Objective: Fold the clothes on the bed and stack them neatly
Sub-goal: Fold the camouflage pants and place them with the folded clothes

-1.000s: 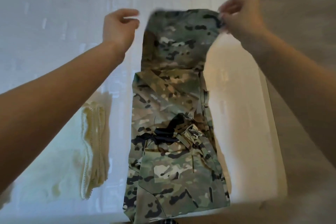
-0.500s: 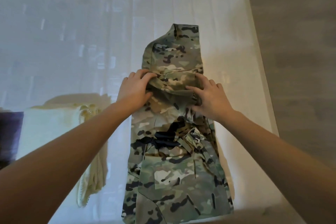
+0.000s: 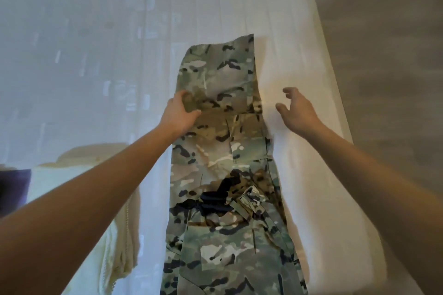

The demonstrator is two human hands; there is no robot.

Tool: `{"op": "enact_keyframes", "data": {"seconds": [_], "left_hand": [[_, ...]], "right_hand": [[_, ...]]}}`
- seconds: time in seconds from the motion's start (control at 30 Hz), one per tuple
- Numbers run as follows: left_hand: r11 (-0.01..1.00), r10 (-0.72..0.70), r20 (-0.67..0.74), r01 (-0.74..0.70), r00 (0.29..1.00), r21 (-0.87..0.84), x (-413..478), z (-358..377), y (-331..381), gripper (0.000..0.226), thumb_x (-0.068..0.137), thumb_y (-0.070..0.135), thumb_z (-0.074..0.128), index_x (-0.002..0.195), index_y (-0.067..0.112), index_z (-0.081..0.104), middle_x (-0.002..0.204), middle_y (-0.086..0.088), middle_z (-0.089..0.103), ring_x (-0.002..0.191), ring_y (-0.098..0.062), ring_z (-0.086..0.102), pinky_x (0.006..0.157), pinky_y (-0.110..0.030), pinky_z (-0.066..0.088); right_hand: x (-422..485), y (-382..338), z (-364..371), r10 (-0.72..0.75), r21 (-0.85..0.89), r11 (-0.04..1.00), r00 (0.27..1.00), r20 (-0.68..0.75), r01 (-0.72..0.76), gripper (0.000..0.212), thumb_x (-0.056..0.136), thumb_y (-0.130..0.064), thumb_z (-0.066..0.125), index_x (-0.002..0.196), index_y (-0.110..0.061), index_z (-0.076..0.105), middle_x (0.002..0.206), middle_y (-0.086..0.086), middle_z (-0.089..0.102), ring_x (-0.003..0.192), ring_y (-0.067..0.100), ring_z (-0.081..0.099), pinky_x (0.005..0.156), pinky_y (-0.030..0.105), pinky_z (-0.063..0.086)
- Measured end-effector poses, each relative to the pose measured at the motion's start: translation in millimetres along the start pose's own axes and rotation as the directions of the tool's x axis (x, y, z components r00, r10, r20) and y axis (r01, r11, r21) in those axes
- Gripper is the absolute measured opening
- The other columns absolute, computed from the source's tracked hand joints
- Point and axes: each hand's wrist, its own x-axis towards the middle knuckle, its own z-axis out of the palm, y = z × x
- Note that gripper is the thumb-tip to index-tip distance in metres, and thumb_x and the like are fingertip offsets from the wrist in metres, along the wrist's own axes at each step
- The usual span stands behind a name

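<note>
Lying on bed [image 3: 299,74] by grey floor [image 3: 388,55], camo trousers [image 3: 227,165] gripped by left hand [image 3: 179,116]; right hand [image 3: 298,110] spread.

Green-brown-black camouflage trousers [image 3: 223,151], white bedsheet [image 3: 96,55], cream folded garment [image 3: 119,246].

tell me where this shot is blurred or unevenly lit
Head view: the right hand is motion-blurred, the left hand on the camouflage trousers sharper; warm light falls on the bed sheet near the right hand, while its far left looks cooler and dimmer.
</note>
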Motion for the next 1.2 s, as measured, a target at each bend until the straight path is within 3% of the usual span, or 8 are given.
{"op": "enact_keyframes", "data": {"seconds": [0.13, 0.33, 0.47, 0.73, 0.83, 0.93, 1.1, 1.2], "left_hand": [[0.993, 0.000, -0.077, 0.009, 0.997, 0.118, 13.4, 11.0, -20.7, 0.065, 0.088, 0.025, 0.063, 0.143, 0.015, 0.030, 0.145, -0.009, 0.037, 0.129, -0.028, 0.041, 0.108, -0.044, 0.037], [0.962, -0.217, -0.121, 0.191, 0.969, -0.195, 64.9, -1.3, -8.8, 0.074, 0.085, 0.040, 0.065, 0.144, 0.015, 0.029, 0.142, -0.006, 0.045, 0.126, -0.027, 0.048, 0.105, -0.042, 0.040], [0.924, -0.159, -0.108, 0.110, 0.981, -0.365, 73.8, -12.7, 28.2, 0.042, 0.081, 0.041, 0.068, 0.117, 0.019, 0.060, 0.103, 0.007, 0.066, 0.096, -0.010, 0.065, 0.076, -0.019, 0.052], [0.672, -0.088, 0.444, 0.382, 0.892, -0.634, 37.7, -8.1, 69.3, 0.023, 0.067, 0.025, 0.063, 0.086, 0.025, 0.076, 0.092, -0.006, 0.074, 0.085, -0.023, 0.071, 0.063, -0.027, 0.056], [0.744, -0.265, 0.299, 0.392, 0.917, -0.541, 80.0, 1.6, 60.4, 0.023, 0.086, 0.011, 0.055, 0.103, 0.016, 0.070, 0.104, -0.011, 0.070, 0.096, -0.029, 0.066, 0.081, -0.036, 0.054], [0.747, -0.384, 0.149, 0.402, 0.911, -0.530, 116.0, 4.9, 39.0, 0.015, 0.090, 0.017, 0.059, 0.103, 0.016, 0.065, 0.104, -0.010, 0.068, 0.087, -0.023, 0.065, 0.072, -0.032, 0.053], [0.985, -0.132, -0.166, 0.111, 0.977, -0.130, 133.8, 9.9, 32.7, 0.021, 0.084, 0.037, 0.066, 0.093, 0.018, 0.063, 0.098, 0.007, 0.061, 0.086, -0.013, 0.060, 0.077, -0.024, 0.048], [0.984, -0.123, -0.210, 0.091, 0.970, -0.156, 137.7, 10.2, 37.8, 0.030, 0.080, 0.030, 0.071, 0.103, 0.011, 0.067, 0.108, -0.001, 0.065, 0.094, -0.017, 0.063, 0.088, -0.034, 0.053]], "right_hand": [[14.3, 28.5, 24.1, 0.082, -0.155, 0.986, 0.986, 0.143, -0.059, 0.070, 0.090, -0.029, 0.061, 0.146, -0.013, 0.024, 0.152, 0.014, 0.026, 0.137, 0.036, 0.028, 0.110, 0.045, 0.030], [68.5, 21.0, 29.6, 0.180, -0.337, 0.940, 0.913, 0.365, -0.050, 0.102, 0.082, -0.035, 0.070, 0.149, -0.035, -0.007, 0.156, 0.008, -0.021, 0.139, 0.049, -0.013, 0.113, 0.063, 0.009], [82.0, 25.1, 36.8, 0.233, -0.330, 0.940, 0.874, 0.427, -0.090, 0.108, 0.080, -0.034, 0.072, 0.147, -0.038, -0.013, 0.153, 0.008, -0.031, 0.137, 0.050, -0.022, 0.110, 0.066, 0.009], [82.9, 26.1, 39.3, 0.234, -0.298, 0.950, 0.847, 0.477, -0.094, 0.107, 0.079, -0.033, 0.073, 0.147, -0.042, -0.008, 0.151, 0.002, -0.037, 0.137, 0.042, -0.029, 0.107, 0.071, 0.008], [81.6, 25.4, 39.1, 0.284, -0.282, 0.945, 0.841, 0.461, -0.164, 0.109, 0.079, -0.030, 0.073, 0.145, -0.047, -0.012, 0.148, -0.005, -0.041, 0.138, 0.042, -0.028, 0.100, 0.075, 0.014], [81.6, 23.9, 39.1, 0.288, -0.291, 0.943, 0.836, 0.467, -0.162, 0.110, 0.080, -0.030, 0.073, 0.143, -0.047, -0.015, 0.148, -0.004, -0.041, 0.138, 0.042, -0.027, 0.099, 0.075, 0.014], [82.6, 23.8, 40.1, 0.300, -0.298, 0.939, 0.827, 0.475, -0.170, 0.110, 0.080, -0.028, 0.073, 0.144, -0.047, -0.015, 0.148, -0.003, -0.041, 0.138, 0.042, -0.028, 0.100, 0.075, 0.014], [82.8, 22.9, 40.8, 0.308, -0.303, 0.937, 0.826, 0.472, -0.176, 0.111, 0.080, -0.027, 0.073, 0.144, -0.046, -0.016, 0.147, -0.003, -0.042, 0.138, 0.042, -0.028, 0.100, 0.075, 0.014]]}}
